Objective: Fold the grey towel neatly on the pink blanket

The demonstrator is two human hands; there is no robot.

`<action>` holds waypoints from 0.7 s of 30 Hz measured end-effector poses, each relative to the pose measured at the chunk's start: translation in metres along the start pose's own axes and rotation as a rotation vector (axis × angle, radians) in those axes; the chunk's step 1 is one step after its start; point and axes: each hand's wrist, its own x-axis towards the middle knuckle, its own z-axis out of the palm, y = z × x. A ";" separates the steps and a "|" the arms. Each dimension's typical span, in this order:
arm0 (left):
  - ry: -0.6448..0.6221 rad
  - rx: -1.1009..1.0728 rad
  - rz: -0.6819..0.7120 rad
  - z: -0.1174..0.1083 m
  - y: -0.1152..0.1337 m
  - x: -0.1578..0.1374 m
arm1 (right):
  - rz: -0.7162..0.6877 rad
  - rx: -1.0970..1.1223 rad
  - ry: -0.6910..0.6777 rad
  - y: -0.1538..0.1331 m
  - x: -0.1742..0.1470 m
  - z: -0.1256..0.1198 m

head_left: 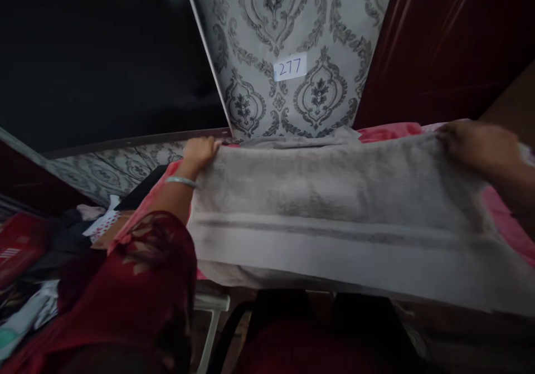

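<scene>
The gray towel point(326, 195) has its far edge near the wall point(288, 98), stretched between left hand point(200, 152) and right hand point(480, 146), both pinching it.

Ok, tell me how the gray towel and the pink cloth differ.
The gray towel has a band across it; the pink cloth shows none. The left hand and right hand hold the gray towel's far edge, while the pink cloth shows only around it. Both are fabric.
</scene>
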 end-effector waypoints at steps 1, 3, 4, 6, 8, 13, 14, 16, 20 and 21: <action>-0.030 0.000 0.013 0.015 0.008 0.004 | -0.003 -0.023 -0.033 -0.007 -0.002 0.007; -0.052 -0.002 0.027 0.036 0.016 0.009 | -0.019 -0.037 -0.072 -0.013 -0.004 0.023; -0.051 -0.003 0.025 0.042 0.015 0.009 | -0.019 -0.035 -0.065 -0.010 -0.004 0.030; -0.033 -0.013 0.009 0.047 0.008 0.011 | -0.049 -0.023 -0.016 0.003 0.000 0.037; 0.004 -0.017 -0.017 0.046 -0.005 0.015 | -0.105 -0.005 0.042 0.017 0.010 0.035; 0.074 -0.005 -0.022 0.051 -0.016 0.042 | -0.035 0.003 0.053 0.011 0.039 0.030; 0.044 -0.002 -0.008 0.056 -0.011 0.047 | -0.015 -0.019 0.017 0.004 0.042 0.036; -0.032 0.004 0.035 0.071 0.001 0.053 | 0.000 -0.054 -0.113 -0.009 0.043 0.055; -0.132 -0.020 0.114 0.109 0.018 0.040 | 0.019 -0.005 -0.306 -0.003 0.029 0.104; -0.166 -0.044 0.105 0.119 0.016 0.033 | 0.028 0.004 -0.306 0.006 0.024 0.113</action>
